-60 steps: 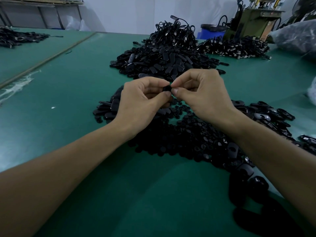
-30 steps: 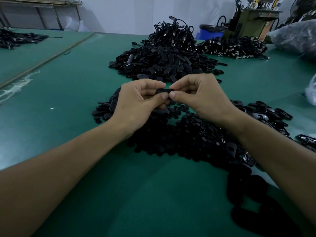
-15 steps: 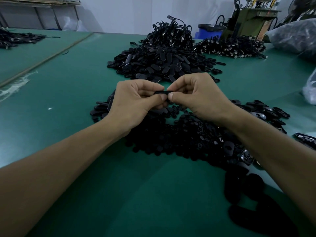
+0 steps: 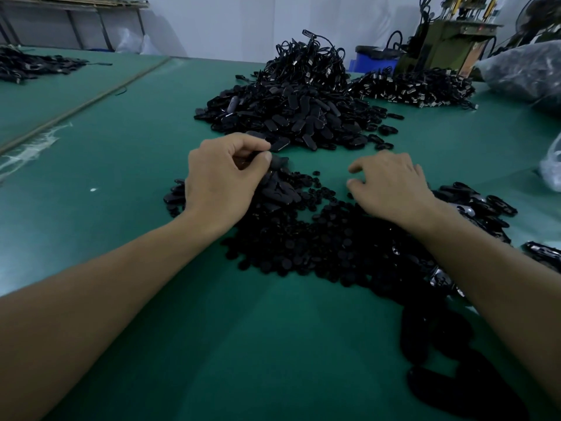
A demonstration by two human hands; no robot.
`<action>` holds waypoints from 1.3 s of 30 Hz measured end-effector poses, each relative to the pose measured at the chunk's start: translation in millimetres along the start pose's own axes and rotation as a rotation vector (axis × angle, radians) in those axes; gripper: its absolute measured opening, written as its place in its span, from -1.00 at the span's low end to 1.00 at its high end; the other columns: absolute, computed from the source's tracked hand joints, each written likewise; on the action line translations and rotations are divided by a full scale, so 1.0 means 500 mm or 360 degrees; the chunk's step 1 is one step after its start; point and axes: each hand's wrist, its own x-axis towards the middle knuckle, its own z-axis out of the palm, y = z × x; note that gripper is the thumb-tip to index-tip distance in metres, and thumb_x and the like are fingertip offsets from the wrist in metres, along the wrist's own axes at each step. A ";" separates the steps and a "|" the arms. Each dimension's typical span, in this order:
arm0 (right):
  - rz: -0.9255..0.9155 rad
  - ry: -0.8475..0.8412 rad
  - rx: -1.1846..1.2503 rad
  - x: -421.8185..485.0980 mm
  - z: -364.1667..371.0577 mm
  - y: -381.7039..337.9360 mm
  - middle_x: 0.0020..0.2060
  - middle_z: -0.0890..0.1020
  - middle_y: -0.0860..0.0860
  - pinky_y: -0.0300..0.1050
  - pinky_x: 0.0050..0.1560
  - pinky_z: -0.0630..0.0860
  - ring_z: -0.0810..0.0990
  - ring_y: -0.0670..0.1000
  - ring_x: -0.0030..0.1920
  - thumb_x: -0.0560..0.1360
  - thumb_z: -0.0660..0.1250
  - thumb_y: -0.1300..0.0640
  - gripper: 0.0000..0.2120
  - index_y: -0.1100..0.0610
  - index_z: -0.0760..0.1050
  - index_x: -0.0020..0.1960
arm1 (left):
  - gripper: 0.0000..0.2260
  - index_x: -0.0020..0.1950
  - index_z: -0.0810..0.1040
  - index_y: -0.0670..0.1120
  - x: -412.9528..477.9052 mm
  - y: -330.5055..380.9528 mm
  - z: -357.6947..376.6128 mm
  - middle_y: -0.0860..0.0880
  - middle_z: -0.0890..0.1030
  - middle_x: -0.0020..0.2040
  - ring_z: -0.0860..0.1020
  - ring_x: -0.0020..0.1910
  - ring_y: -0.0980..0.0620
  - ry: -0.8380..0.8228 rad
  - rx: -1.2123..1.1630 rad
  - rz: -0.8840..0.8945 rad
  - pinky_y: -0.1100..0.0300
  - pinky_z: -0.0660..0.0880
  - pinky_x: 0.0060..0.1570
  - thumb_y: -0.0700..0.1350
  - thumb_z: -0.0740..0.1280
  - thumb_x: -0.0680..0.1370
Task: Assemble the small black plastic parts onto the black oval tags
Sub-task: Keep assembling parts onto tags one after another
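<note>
Pinching a tag [image 4: 280,162] between thumb and forefinger of the left hand [image 4: 218,180], tag jutting rightward; right hand [image 4: 391,186] loose-fingered, empty, over the small parts [image 4: 303,238].

A matte black oval tag [image 4: 277,161] is pinched in the left hand [image 4: 221,180]. Small round black parts [image 4: 303,238] lie heaped at its six o'clock; more tags [image 4: 291,117] are piled at twelve o'clock.

The left hand [image 4: 221,180] curls round a black oval tag [image 4: 277,162], so most of the tag is hidden. The right hand [image 4: 391,186] covers part of the pile of small black parts [image 4: 303,247]. A clear bag [image 4: 551,168] is cut off by the right edge. Near the bottom right, the dark shapes [image 4: 440,344] are too blurry to tell.
</note>
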 end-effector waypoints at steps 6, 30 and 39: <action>-0.0063 0.0053 0.0102 -0.008 -0.001 0.000 0.15 0.65 0.10 0.14 0.27 0.47 0.53 0.21 0.21 0.61 0.20 0.20 -0.72 0.06 0.64 0.21 | -0.90 -0.02 0.70 0.16 0.005 -0.005 -0.003 0.26 0.63 -0.19 0.62 -0.20 0.18 -0.0049 0.0193 -0.0121 0.03 0.63 -0.04 -0.03 0.42 0.54; -0.0285 -0.0145 0.2266 -0.017 -0.003 -0.071 -0.30 0.68 -0.03 -0.14 -0.11 0.63 0.65 -0.06 -0.22 0.52 0.41 0.26 -0.93 0.13 0.58 -0.11 | -0.84 0.08 0.69 -0.03 -0.026 0.023 0.020 0.14 0.69 -0.18 0.65 -0.22 0.24 -0.0278 -0.0096 0.0212 0.33 0.59 -0.12 -0.08 0.52 0.51; -0.0196 0.0015 0.2164 -0.016 0.004 -0.066 -0.39 0.62 -0.10 -0.23 -0.31 0.43 0.54 -0.12 -0.35 0.48 0.48 0.13 -0.92 0.07 0.62 -0.18 | -0.84 0.01 0.65 0.10 -0.016 0.017 0.019 0.08 0.69 -0.19 0.68 -0.19 0.07 -0.0259 -0.0395 0.0107 0.02 0.67 -0.11 -0.18 0.43 0.56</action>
